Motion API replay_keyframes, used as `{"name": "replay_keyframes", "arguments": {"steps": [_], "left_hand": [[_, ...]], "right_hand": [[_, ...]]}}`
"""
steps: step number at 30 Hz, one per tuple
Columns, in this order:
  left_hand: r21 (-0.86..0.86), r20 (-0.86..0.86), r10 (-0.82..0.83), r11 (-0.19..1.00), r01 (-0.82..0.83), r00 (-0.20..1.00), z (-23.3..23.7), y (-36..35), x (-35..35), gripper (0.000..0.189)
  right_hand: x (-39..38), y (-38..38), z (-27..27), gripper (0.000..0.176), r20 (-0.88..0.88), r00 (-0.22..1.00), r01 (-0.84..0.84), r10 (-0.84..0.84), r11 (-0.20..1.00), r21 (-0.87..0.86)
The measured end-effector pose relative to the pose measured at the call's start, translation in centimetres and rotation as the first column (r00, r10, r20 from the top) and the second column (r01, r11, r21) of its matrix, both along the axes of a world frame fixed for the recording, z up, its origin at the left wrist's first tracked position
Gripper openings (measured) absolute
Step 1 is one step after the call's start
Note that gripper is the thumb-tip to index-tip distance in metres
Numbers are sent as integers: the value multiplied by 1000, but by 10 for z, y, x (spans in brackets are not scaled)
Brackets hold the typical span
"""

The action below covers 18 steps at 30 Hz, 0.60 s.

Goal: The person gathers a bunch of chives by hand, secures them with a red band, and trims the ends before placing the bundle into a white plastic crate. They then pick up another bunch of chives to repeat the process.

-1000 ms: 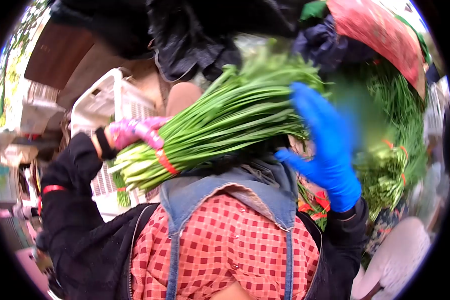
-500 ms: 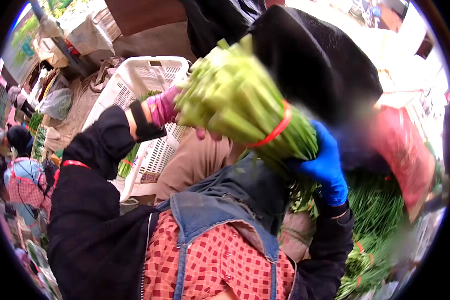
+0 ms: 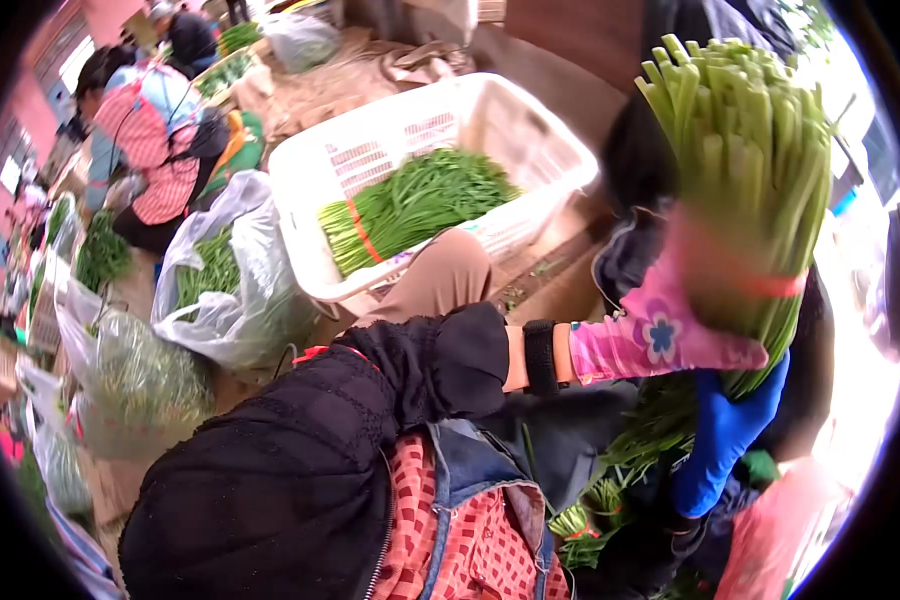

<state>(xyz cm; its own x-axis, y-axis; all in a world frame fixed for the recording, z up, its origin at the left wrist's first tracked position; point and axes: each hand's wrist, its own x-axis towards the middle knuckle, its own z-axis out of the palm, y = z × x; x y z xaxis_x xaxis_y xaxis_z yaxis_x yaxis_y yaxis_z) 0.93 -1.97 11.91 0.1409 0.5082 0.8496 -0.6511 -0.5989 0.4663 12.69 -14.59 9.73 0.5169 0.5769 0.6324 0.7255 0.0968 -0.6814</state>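
A thick bunch of green vegetable stalks (image 3: 755, 150) stands nearly upright at the right, its pale cut ends upward. A red band (image 3: 775, 286) circles it low down. My left hand (image 3: 660, 335), in a pink flowered glove, grips the bunch near the band, its thumb lying across the lower stalks. A blurred patch covers its other fingers. Below it, my right hand (image 3: 732, 425), in a blue glove, is closed around the lower leafy end, with some fingers hidden behind the leaves.
A white plastic crate (image 3: 300, 165) beyond my knee holds a banded bunch of greens (image 3: 420, 205). Clear plastic bags of greens (image 3: 235, 300) stand to its left. A co-worker in a checked vest (image 3: 160, 150) sits farther back. Small banded bunches (image 3: 575, 520) lie below my right arm.
The bunch has swung to the right and turned from slanting to nearly upright. My left hand has moved from its cut ends down to the band. My view has shifted left, showing more of the crate.
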Motion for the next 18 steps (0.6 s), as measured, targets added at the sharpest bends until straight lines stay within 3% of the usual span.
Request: {"name": "replay_keyframes", "arguments": {"steps": [1,3,4,5,6,8,9,10,11,12,13,15,16,18], "left_hand": [[-329,148,-375,854,403,915,-1,0,-6,89],[-367,96,-313,871,326,945,-2,25,-31,84],[-400,33,-281,876,271,959,-3,37,-43,78],[-328,42,-298,897,295,954,-8,37,-45,99],[-340,53,-273,900,274,961,-17,44,-50,99],[-511,-14,-401,790,338,916,-19,59,-73,91],[-498,-89,-378,818,288,921,-20,67,-83,97],[-564,57,-384,749,347,921,-34,70,-76,92],[-576,71,-372,742,343,925,-38,78,-81,92],[-568,-10,-380,764,308,925,-39,78,-84,93],[-557,-91,-384,784,273,919,-40,86,-92,93],[-520,-250,-380,828,208,890,-41,101,-109,94],[-495,-328,-375,850,180,867,-42,108,-117,95],[-295,-775,-185,951,-87,605,-55,122,-139,99]], "right_hand": [[-9,13,-2,85,-10,999,-40,40,999,24],[-24,39,-2,87,-9,994,-109,109,993,35],[-28,50,-1,89,121,987,-103,106,994,-26],[-31,47,3,92,252,963,-83,100,994,-78],[-39,56,7,92,258,958,-108,129,990,-94],[-58,76,13,98,-22,921,-388,388,922,12],[-65,86,6,101,-233,833,-496,501,864,84],[-58,90,-1,101,-237,829,-507,507,859,63],[-40,91,-9,100,-382,803,-530,457,841,-109],[-21,84,-15,99,-509,777,-552,369,789,-271],[-12,88,-22,99,-512,778,-556,365,779,-290],[9,99,-42,97,-605,778,-459,170,812,-362],[16,105,-53,98,-674,727,-422,126,858,-294],[11,123,-59,84,-624,748,-472,225,842,-263]]}}
